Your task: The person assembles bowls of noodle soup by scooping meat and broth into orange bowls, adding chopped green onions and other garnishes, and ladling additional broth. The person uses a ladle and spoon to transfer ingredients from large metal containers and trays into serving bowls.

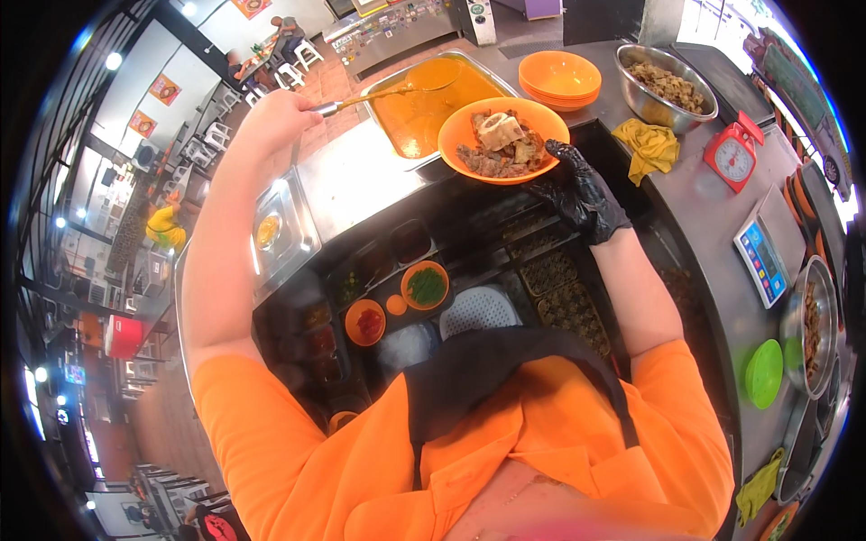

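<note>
And there's the left hand, fingers wrapped round the ladle, its scoop at the far side of the sauce tray! The gloved right hand has the orange bowl of meat by its right rim, at the tray's near edge, underside fingers impossible to tell; that one-sided hold could tip it, spilling meat leftward

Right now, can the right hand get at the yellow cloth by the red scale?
Probably not: the right hand is occupied holding the orange bowl, though the yellow cloth lies close by with nothing visible between.
</note>
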